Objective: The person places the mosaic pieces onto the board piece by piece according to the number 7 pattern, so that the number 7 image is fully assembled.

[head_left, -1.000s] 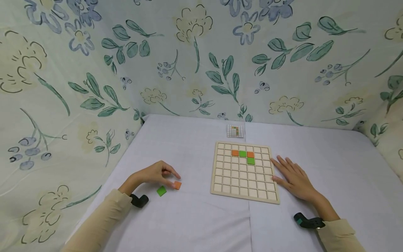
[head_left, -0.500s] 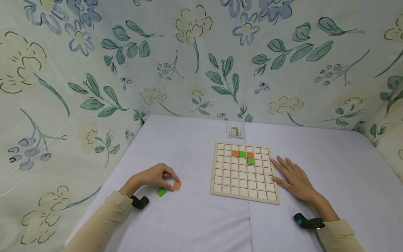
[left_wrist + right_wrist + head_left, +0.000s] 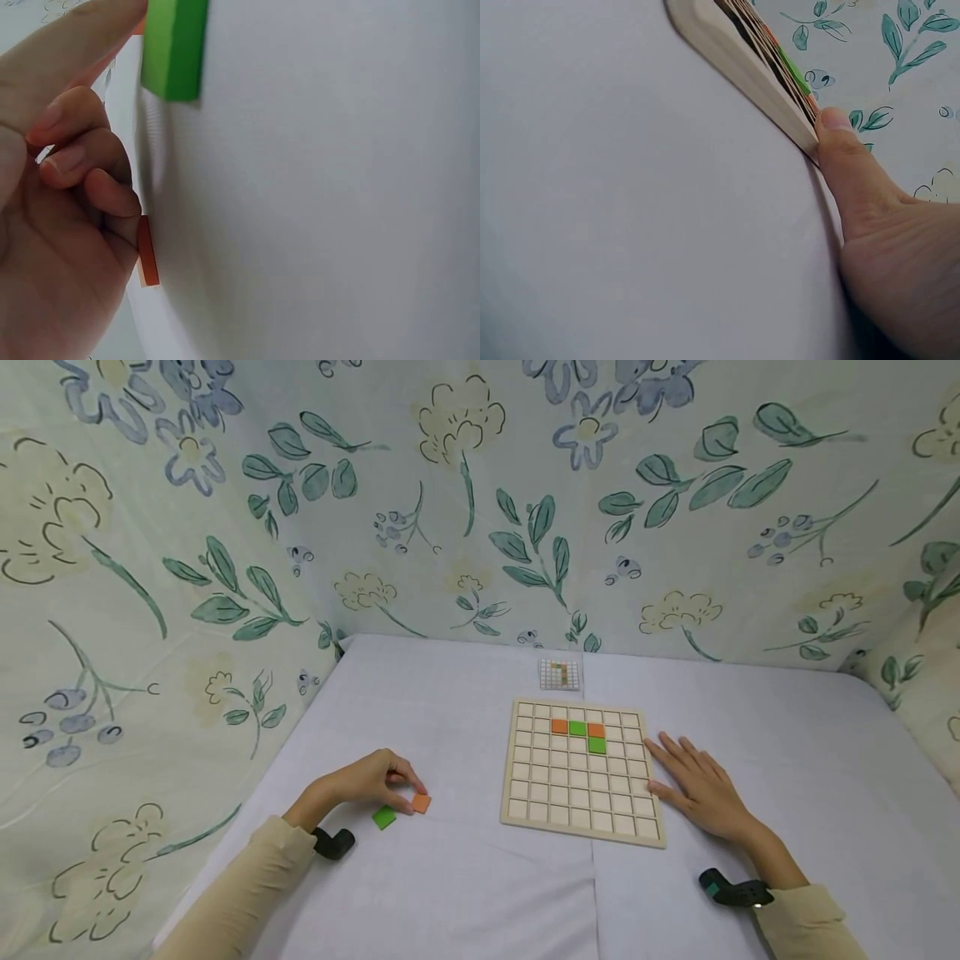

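My left hand [image 3: 373, 779] pinches an orange square tile [image 3: 422, 803] between thumb and index finger, low over the white cloth. Just beside the thumb lies a green tile [image 3: 384, 817], seen close up in the left wrist view as a thick green block [image 3: 174, 52]. Behind the curled fingers there, a second orange tile [image 3: 148, 255] shows; the hand hides it in the head view. My right hand [image 3: 701, 785] lies with fingers spread, its fingertips and thumb touching the right edge of the wooden grid board [image 3: 547, 833]. On the board sit orange and green tiles [image 3: 577, 728].
A small card [image 3: 558, 674] printed with a coloured grid lies behind the board. White cloth [image 3: 450, 893] with creases covers the table. A floral curtain [image 3: 420, 527] hangs at the back and sides. Each wrist wears a black camera band [image 3: 735, 891].
My left index finger has come down onto the orange tile, closing the gap to the thumb. The right hand and the board stay as they were.
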Action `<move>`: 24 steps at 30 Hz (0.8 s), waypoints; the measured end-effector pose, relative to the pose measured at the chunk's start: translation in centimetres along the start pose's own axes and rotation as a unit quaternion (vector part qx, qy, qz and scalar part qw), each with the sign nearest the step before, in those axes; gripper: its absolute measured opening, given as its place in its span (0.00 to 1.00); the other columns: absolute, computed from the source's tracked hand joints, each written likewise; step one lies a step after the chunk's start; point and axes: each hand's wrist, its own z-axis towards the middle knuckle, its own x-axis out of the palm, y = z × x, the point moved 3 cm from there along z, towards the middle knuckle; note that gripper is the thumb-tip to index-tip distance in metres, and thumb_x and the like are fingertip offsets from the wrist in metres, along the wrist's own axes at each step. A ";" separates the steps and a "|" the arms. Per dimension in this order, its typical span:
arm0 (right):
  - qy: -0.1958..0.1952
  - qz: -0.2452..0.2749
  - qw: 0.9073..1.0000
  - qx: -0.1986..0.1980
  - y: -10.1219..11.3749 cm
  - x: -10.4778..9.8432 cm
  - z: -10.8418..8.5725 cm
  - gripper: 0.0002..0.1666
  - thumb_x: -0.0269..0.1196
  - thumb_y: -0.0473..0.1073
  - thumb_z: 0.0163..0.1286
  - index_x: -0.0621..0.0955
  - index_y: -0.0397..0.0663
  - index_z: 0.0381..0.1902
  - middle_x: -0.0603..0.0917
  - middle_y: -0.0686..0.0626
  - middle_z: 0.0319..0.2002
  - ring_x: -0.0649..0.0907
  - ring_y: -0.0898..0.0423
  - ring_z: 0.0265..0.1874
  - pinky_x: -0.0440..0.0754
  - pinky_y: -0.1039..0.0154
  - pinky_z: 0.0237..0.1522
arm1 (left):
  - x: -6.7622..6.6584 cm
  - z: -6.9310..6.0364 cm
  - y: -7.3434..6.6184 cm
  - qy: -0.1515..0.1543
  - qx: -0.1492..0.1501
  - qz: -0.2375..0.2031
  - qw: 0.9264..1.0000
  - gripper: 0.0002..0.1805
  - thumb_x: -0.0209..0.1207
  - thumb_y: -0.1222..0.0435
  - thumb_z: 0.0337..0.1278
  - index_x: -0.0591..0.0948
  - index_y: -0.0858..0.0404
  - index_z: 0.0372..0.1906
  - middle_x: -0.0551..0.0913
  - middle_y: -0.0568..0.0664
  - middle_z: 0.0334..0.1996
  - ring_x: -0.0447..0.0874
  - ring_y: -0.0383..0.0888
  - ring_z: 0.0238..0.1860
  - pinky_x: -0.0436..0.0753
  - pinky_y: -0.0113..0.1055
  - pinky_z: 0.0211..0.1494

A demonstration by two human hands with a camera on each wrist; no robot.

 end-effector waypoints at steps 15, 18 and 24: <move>0.001 0.001 1.000 -0.002 -0.1 0.0 0.0 0.42 0.60 0.55 0.74 0.58 0.51 0.79 0.55 0.36 0.76 0.50 0.33 0.74 0.39 0.33 0.69 | 0.0 -0.1 0.0 -0.007 -0.008 0.000 1.000 0.13 0.73 0.61 0.54 0.89 0.56 0.45 0.77 0.39 0.29 0.61 0.36 0.29 0.62 0.29 0.33; 0.001 0.003 1.000 -0.003 -0.1 0.0 0.0 0.42 0.60 0.55 0.74 0.58 0.51 0.79 0.54 0.36 0.76 0.49 0.33 0.74 0.39 0.33 0.69 | 0.0 0.0 0.0 -0.008 -0.013 -0.004 1.000 0.13 0.72 0.60 0.55 0.89 0.55 0.46 0.74 0.39 0.27 0.61 0.36 0.28 0.61 0.29 0.33; -0.001 0.005 1.000 -0.002 0.0 -0.1 -0.1 0.42 0.60 0.55 0.73 0.60 0.50 0.78 0.55 0.35 0.76 0.50 0.32 0.74 0.40 0.32 0.68 | -0.3 0.0 -0.1 -0.019 -0.013 -0.012 1.000 0.12 0.71 0.61 0.56 0.89 0.55 0.47 0.61 0.40 0.20 0.58 0.37 0.25 0.61 0.30 0.31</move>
